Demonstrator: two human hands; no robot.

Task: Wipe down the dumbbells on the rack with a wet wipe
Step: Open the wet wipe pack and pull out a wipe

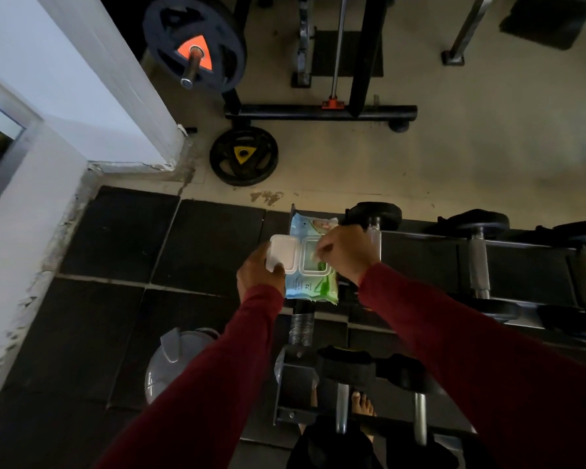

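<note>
A blue and green wet wipe pack (310, 286) rests on the left end of the dumbbell rack (430, 262). Its white flip lid (283, 250) stands open, held by my left hand (259, 275). My right hand (344, 252) is over the pack's opening, fingertips pinched at a wipe there. Dumbbells with black heads and metal handles lie on the rack's top tier to the right, one (374, 214) just behind my right hand, another (478, 262) further right. More dumbbells (342, 370) sit on the lower tier near my body.
A weight plate (243, 156) leans on the floor beyond the rack. A plate-loaded bar (194, 44) and a machine base (320, 111) stand further back. A white wall corner (81, 130) is at the left. A grey bin lid (176, 357) lies at the lower left.
</note>
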